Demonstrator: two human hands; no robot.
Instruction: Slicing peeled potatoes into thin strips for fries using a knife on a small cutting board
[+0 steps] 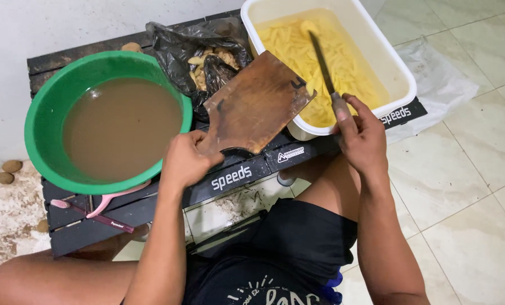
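Note:
My left hand (185, 160) grips the near corner of a worn wooden cutting board (258, 101), which is tilted up toward a white rectangular tub (402, 76). The tub holds yellowish water and many cut potato sticks (297, 42). My right hand (361, 135) is closed on the handle of a knife (323, 68), whose dark blade reaches over the tub above the potato sticks. The board's far edge touches the tub's near rim.
A green basin (46, 104) of muddy brown water stands at the left on a low black slatted table (235, 178). A black plastic bag (193, 48) with peelings lies behind the board. A pink peeler (102, 206) rests under the basin. Small potatoes (3, 172) lie on the floor at left.

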